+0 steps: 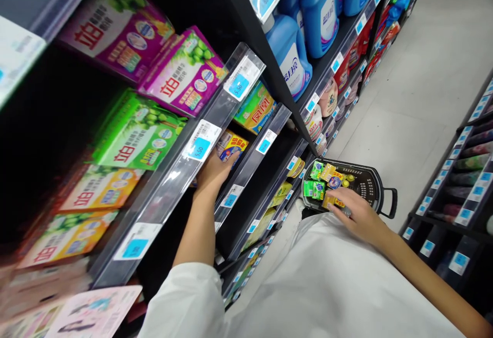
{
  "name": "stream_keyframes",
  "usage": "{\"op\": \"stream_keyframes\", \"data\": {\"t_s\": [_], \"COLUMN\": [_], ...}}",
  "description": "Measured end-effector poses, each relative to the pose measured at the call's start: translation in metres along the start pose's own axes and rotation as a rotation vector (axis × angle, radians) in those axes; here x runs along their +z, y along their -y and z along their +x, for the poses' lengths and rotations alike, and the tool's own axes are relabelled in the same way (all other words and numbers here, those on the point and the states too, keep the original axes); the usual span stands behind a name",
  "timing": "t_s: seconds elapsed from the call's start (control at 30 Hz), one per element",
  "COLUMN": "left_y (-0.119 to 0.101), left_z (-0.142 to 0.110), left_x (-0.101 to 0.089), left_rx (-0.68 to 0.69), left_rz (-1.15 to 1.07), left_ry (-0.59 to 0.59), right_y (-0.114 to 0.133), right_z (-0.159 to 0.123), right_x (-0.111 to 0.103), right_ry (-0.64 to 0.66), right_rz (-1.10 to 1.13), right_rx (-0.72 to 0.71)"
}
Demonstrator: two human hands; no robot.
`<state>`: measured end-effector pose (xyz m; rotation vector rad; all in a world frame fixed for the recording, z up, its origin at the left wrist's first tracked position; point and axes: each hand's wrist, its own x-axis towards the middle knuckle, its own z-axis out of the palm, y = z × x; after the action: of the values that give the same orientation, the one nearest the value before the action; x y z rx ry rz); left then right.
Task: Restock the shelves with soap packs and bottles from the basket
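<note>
My left hand (214,172) reaches into a lower shelf bay, its thumb laid across the front of a yellow-and-blue soap pack (233,144). Part of that pack and the other fingers are hidden by the hand and the shelf edge. Over the near side of a black shopping basket (365,166), my right hand (356,210) pinches a small yellow packet (331,202). Inside the basket lie green packets (314,190), a yellow pack (327,172) and small yellow-green items (348,179).
Purple (188,73) and green soap packs (138,132) fill the shelf above my left hand. Clear price-tag rails (200,143) jut out along the shelf edges. Blue detergent bottles (288,55) stand farther along. Another shelf unit (454,189) borders the aisle floor (412,86) on the right.
</note>
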<state>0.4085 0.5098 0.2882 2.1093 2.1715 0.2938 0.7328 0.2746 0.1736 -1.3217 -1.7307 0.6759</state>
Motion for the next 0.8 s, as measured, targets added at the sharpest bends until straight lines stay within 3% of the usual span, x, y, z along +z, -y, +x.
{"op": "stream_keyframes", "data": {"t_s": [0.3,0.43,0.53,0.67,0.73,0.8], "left_y": [0.006,0.008,0.009,0.002,-0.002,-0.005], "left_z": [0.004,0.005,0.005,-0.006,-0.021,-0.045], "left_x": [0.004,0.007,0.010,0.008,0.005,0.008], "left_rx": [0.022,0.014,-0.001,-0.011,0.064,0.223], "left_rz": [0.004,0.001,-0.036,-0.035,-0.031,-0.066], "left_ry": [-0.023,-0.039,-0.078,-0.120,-0.142,-0.205], "right_y": [-0.003,-0.016,-0.041,-0.095,-0.123,-0.148], "right_z": [0.002,-0.001,-0.006,-0.018,-0.028,-0.039], "right_x": [0.001,0.002,0.004,0.007,0.011,0.018], "right_ry": [0.000,0.003,-0.028,-0.063,-0.050,-0.029], "right_rz": [-0.031,-0.006,0.056,0.103,0.093,0.060], "right_rx": [-0.009,0.094,0.273,0.573,0.710,0.809]}}
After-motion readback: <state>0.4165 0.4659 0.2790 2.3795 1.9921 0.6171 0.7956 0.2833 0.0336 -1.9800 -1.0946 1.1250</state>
